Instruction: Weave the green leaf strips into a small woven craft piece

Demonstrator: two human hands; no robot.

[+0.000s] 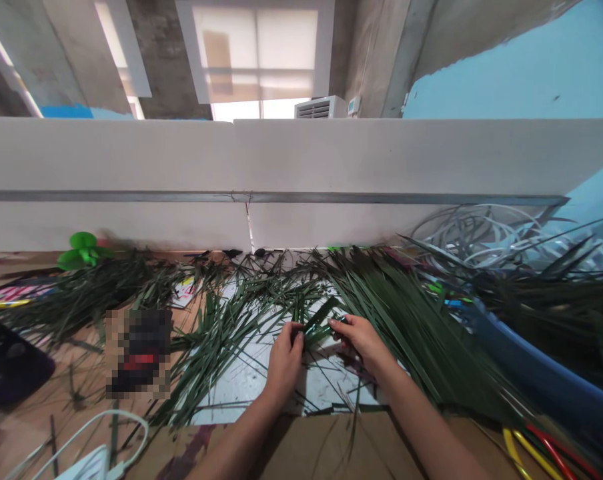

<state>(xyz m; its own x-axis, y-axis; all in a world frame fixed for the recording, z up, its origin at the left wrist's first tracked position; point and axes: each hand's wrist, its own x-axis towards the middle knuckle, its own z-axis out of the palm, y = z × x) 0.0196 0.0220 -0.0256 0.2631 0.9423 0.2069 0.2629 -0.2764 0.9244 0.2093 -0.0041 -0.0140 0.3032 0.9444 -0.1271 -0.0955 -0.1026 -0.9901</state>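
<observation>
Amid palm strips (406, 327), left hand (284, 363) and right hand (364, 343) pinch fronds (316, 321).

Gap above the white sheet (241, 393), seemingly; long green leaves (411, 333) block rightward

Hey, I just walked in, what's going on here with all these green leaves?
A person is working with both bare hands over a wooden table. The left hand and the right hand are pinching narrow green leaf strips between their fingers. Long, dark green leaf blades lie heaped beside the hands, and more are scattered across a white sheet. A curved blue container sits to the right, below a tangle of pale, dried strips.
</observation>
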